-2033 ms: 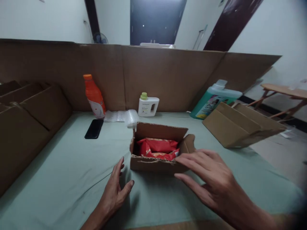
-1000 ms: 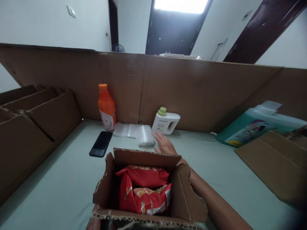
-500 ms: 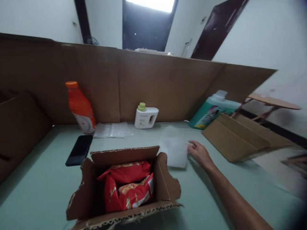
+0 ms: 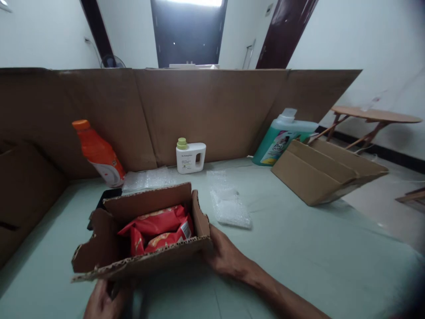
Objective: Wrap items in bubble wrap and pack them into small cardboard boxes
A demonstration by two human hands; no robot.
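An open cardboard box [image 4: 166, 254] with ragged edges holds red foil packets [image 4: 156, 223]. My right hand [image 4: 222, 252] is closed on the box's right end, its fingertips partly hidden behind the cardboard. At the lower left, my left hand [image 4: 104, 301] is curled at the box's front side, just below the torn edge. A blurred patch beside that hand is too unclear to name. Right of the box lies a piece of bubble wrap [image 4: 230, 208], apart from both hands. Behind the box's left corner, a black phone [image 4: 108, 195] is mostly covered from view.
Along a tall cardboard wall [image 4: 212, 110] stand an orange bottle [image 4: 99, 153], a white bottle with a green cap [image 4: 191, 158] and a teal jug [image 4: 275, 141]. More bubble wrap [image 4: 149, 178] lies flat. Another cardboard box [image 4: 318, 173] sits at the right.
My right hand has left the bubble wrap and taken hold of the box. My left hand has come into view. The box sits further left in view and covers part of the phone.
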